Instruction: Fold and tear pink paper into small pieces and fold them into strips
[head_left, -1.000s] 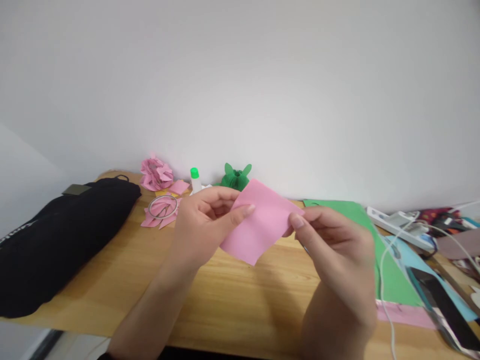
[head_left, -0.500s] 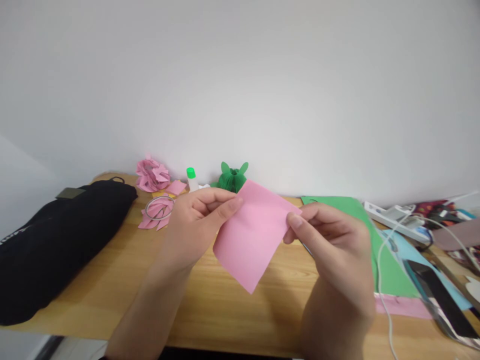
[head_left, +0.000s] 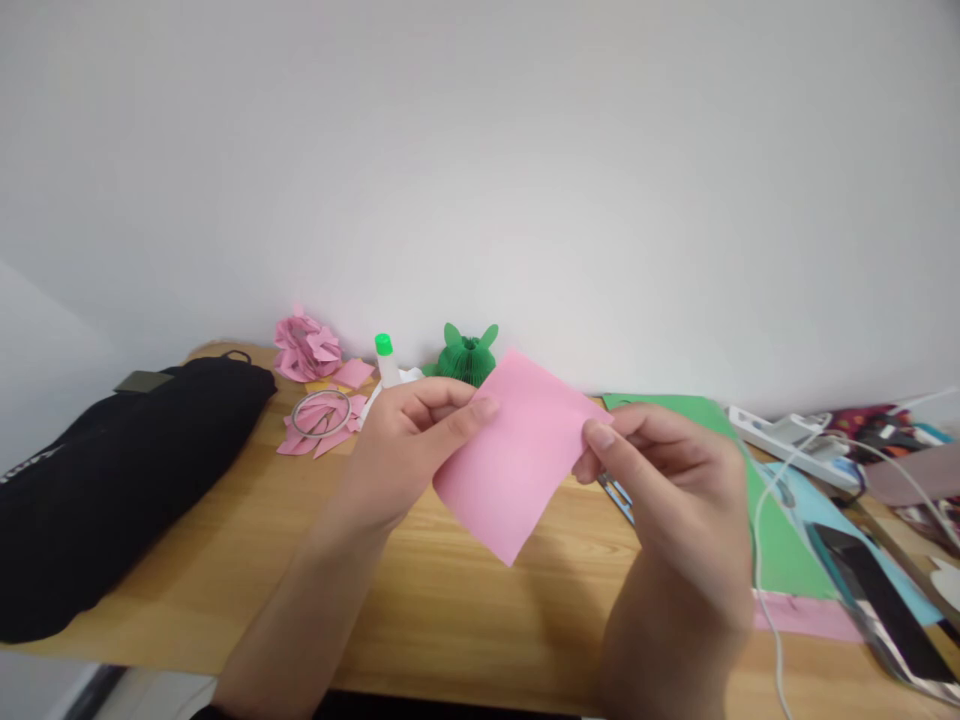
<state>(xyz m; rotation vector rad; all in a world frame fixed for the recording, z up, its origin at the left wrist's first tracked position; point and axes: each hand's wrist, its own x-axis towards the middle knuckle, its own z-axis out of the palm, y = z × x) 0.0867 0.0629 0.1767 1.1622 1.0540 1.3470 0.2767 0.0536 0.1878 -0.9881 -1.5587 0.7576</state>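
Note:
Both hands hold a square piece of pink paper above the wooden table, turned so one corner points down. My left hand pinches its left edge between thumb and fingers. At the right corner, my right hand has the paper between thumb and forefinger. Behind the sheet stands a green honeycomb paper figure with two ear-like leaves, partly covered by the paper. A glue stick with a green cap stands upright beyond my left hand. Partly hidden behind my right hand lies a blue-and-white strip.
Crumpled pink paper and pink scraps under a ring sit at the back left. A black bag covers the left side. On the right are green sheets, a phone, a white cable and a power strip.
The pink paper and both hands have shifted slightly right, and the paper's lower corner has risen a little. Both hands keep their hold.

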